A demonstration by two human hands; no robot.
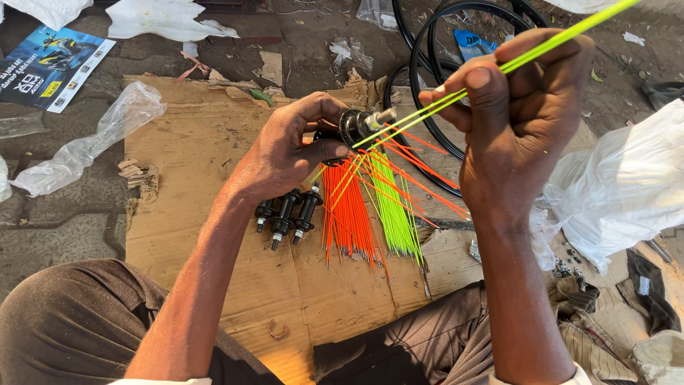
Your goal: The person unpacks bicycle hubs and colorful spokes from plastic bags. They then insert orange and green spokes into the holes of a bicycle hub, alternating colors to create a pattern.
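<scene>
Hub (354, 125) held in left hand (288, 153); right hand (516, 117) pinches yellow spokes (541, 47).

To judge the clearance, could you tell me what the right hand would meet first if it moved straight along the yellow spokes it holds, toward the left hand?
Probably the black hub gripped by the left hand; the right hand pinches yellow spokes aimed at it. Depth is uncertain.

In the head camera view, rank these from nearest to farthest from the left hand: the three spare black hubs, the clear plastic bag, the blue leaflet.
From the left hand, which grips a hub:
1. Spare black hubs, on the cardboard just below the wrist.
2. Clear plastic bag, off to the left at the cardboard's edge.
3. Blue leaflet, on the ground at the far upper left.
</scene>
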